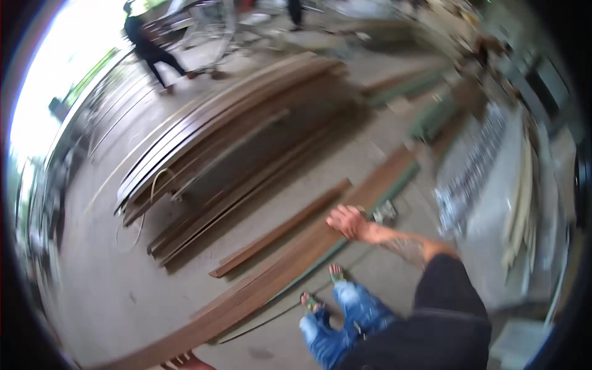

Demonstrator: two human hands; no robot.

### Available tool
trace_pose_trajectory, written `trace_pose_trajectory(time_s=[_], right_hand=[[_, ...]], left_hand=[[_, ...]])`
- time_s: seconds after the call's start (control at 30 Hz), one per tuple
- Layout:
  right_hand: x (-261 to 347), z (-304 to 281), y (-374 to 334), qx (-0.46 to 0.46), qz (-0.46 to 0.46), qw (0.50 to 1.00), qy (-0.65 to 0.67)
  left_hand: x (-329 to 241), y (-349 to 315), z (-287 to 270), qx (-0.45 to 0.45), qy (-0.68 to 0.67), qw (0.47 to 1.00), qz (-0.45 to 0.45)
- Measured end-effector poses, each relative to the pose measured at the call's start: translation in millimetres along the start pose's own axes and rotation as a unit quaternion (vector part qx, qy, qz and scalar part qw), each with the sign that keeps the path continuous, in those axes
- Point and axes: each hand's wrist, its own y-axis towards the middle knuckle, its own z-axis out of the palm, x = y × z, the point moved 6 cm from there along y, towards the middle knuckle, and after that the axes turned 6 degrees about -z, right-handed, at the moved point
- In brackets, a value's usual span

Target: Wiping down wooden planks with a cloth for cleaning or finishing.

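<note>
A long reddish-brown wooden plank [271, 277] with a green strip along its near edge runs from the lower left to the upper right in front of me. My right hand [349, 222] lies across the plank, its fingers bent over the top and far edge. Down at the lower edge of the picture, my left hand [189, 361] is partly cut off. Its fingers bend against the near edge of the plank, close to the left end. A shorter brown wooden piece [280, 228] lies on the floor just beyond the plank. Motion blurs the whole view.
A large stack of brown planks [246, 129] lies on the concrete floor beyond. Plastic-wrapped bundles [472, 166] stand at the right, and a green-wrapped bundle [435, 117] lies farther back. A person [151, 49] in dark clothes stands at the far left.
</note>
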Motion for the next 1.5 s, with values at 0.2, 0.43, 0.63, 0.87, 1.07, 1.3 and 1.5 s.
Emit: trace_pose_trajectory(time_s=[0.2, 0.43, 0.63, 0.87, 1.07, 1.3, 1.5], right_hand=[[34, -26, -49, -0.077, 0.056, 0.993, 0.075], [110, 22, -110, 0.088, 0.356, 0.924, 0.106], [195, 12, -160, -0.013, 0.567, 0.807, 0.166], [394, -28, -140, -0.101, 0.564, 0.331, 0.750], [381, -98, -125, -0.200, 0.614, 0.324, 0.691], [482, -162, 66, -0.083, 0.259, 0.779, 0.565], [775, -234, 139, -0.017, -0.264, 0.917, 0.299]], left_hand=[[-116, 50, 26, 0.217, -0.313, 0.920, -0.093], [-162, 60, -68, 0.119, -0.162, 0.979, -0.017], [-141, 50, -138, 0.140, -0.192, 0.966, -0.104], [-200, 42, -301, -0.104, -0.160, 0.967, -0.166], [-213, 17, -318, -0.049, -0.300, 0.942, -0.141], [-246, -4, -341, 0.003, -0.380, 0.913, -0.147], [-224, -16, -368, 0.015, -0.444, 0.879, -0.173]])
